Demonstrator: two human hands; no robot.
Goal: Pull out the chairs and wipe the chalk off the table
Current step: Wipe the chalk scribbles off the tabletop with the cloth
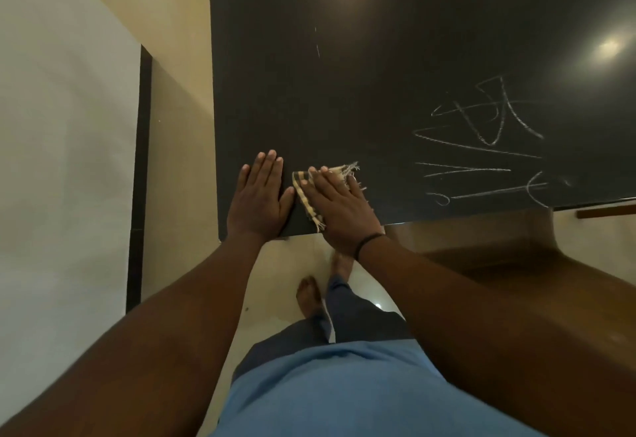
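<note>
A dark table [378, 58] fills the upper middle and right of the view. White chalk scribbles [481, 147] cover its near right part, and a faint short chalk line [317, 44] shows farther back. My left hand [258, 195] lies flat, fingers straight, on the table's near left corner. Just to its right my right hand [339, 209] presses flat on a striped beige cloth with frayed edges [306, 195] against the tabletop near the front edge. The cloth sits well left of the scribbles.
A brown wooden chair [516, 264] stands at the lower right, beside the table's front edge. Cream floor tiles [179, 161] run along the table's left side, with a white wall [62, 127] and dark skirting farther left. My bare feet stand below the table edge.
</note>
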